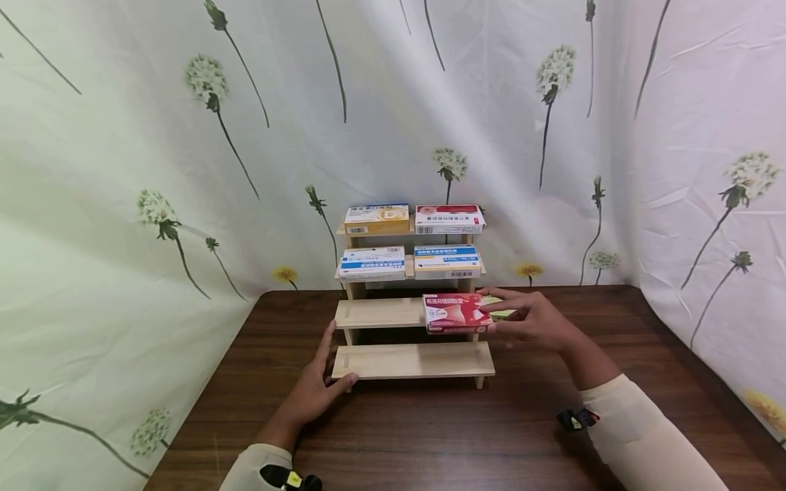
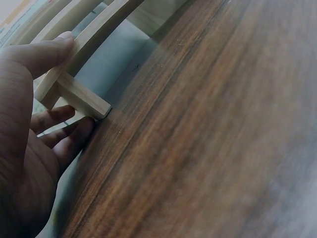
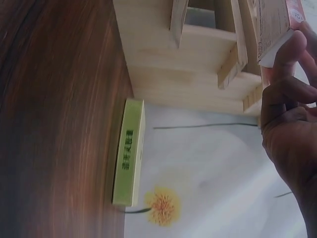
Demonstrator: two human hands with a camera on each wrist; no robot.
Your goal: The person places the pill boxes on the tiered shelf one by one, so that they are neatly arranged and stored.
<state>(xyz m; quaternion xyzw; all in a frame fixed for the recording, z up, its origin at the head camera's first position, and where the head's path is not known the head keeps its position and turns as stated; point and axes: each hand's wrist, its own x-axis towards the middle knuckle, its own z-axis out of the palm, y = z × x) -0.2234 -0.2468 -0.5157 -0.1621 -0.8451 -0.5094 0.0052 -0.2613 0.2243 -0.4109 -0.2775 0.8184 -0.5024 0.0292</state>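
My right hand (image 1: 540, 322) pinches a red and white medicine box (image 1: 453, 312) at its right end, over the right part of the third shelf from the top. In the right wrist view the thumb and fingers hold the box (image 3: 275, 29) by its end. My left hand (image 1: 312, 390) grips the left end of the stepped wooden rack (image 1: 411, 361). Its thumb lies on the lowest shelf, and the other fingers reach round the side, as the left wrist view shows by the rack's leg (image 2: 84, 96).
On the top shelf lie a yellow box (image 1: 376, 219) and a red-and-white box (image 1: 448, 219). Two blue-and-white boxes, one left (image 1: 372, 264) and one right (image 1: 447, 262), lie on the second shelf. A green box (image 3: 130, 153) rests on the brown table (image 3: 64, 124) beside the rack, before a flowered curtain.
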